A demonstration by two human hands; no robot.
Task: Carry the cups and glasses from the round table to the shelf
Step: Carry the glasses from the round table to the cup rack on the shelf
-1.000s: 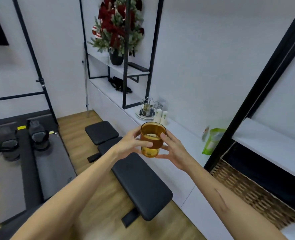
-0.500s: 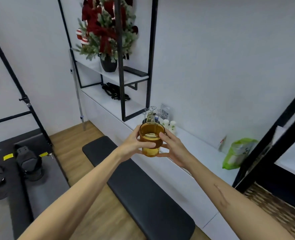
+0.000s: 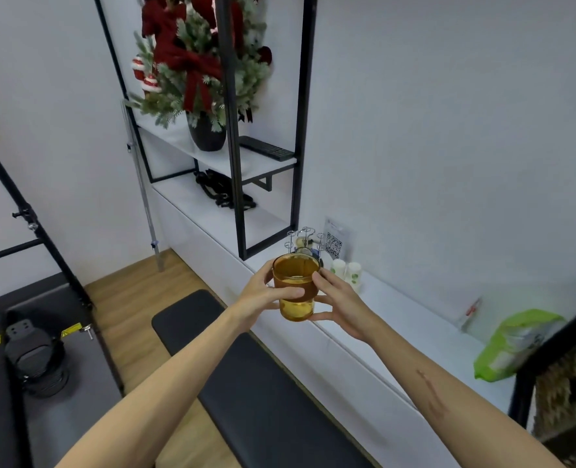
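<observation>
Two bare hands hold one amber, straight-sided glass tumbler (image 3: 295,287) upright in the air, out in front of the person and above the near edge of the long white shelf (image 3: 415,329) that runs along the wall. In the head view the left hand (image 3: 263,292) wraps the tumbler's left side, thumb laid across its front, and the right hand (image 3: 342,304) cups the right side with fingers at the rim and thumb under the base; both are closed on the glass, which touches nothing else. Just behind the tumbler, on the shelf, stands a thin wire rack (image 3: 305,239), with a small QR-code sign (image 3: 335,243) beside it against the wall and two white paper cups with green print (image 3: 346,271) just to its right. Farther toward the shelf's right end lies a bright green plastic bag (image 3: 513,346). Toward the far end rises a black metal frame (image 3: 234,130) carrying a white upper shelf board with a dark pot of frosted green branches and red bows (image 3: 198,72) and a flat black remote (image 3: 266,151); black straps (image 3: 224,194) lie beneath it. Below the arms, on the wooden floor, sits a black padded bench (image 3: 256,396).
</observation>
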